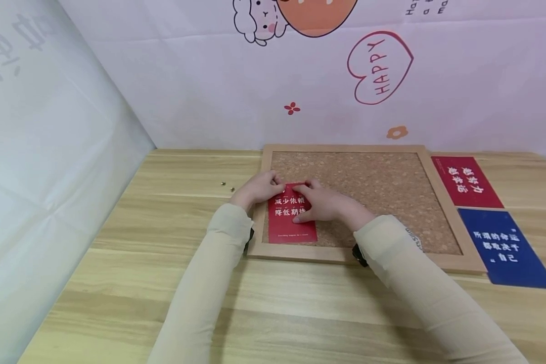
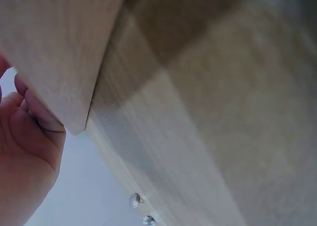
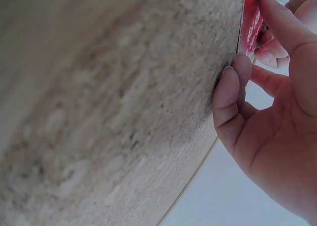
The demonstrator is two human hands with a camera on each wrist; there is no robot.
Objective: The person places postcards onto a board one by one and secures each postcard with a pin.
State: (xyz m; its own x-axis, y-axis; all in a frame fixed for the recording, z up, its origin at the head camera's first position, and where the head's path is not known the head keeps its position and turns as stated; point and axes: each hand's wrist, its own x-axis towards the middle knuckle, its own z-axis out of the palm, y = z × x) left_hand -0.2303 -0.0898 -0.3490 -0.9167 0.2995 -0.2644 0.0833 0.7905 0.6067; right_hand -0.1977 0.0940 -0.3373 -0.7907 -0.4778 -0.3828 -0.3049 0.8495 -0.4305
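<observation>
A red card with white characters lies upright on the left part of a cork board. My left hand is at the card's upper left corner, fingers bent and thumb tip over the corner; whether it holds something small there I cannot tell. In the left wrist view its fingers reach past the board's frame. My right hand rests on the card's right side, thumb on the lower characters and forefinger near the top edge. In the right wrist view, its other fingertips touch the cork.
Two small metal thumbtacks lie on the wooden table, left of the board. Right of the wooden frame are a second red card and a blue card. A printed white cloth hangs behind.
</observation>
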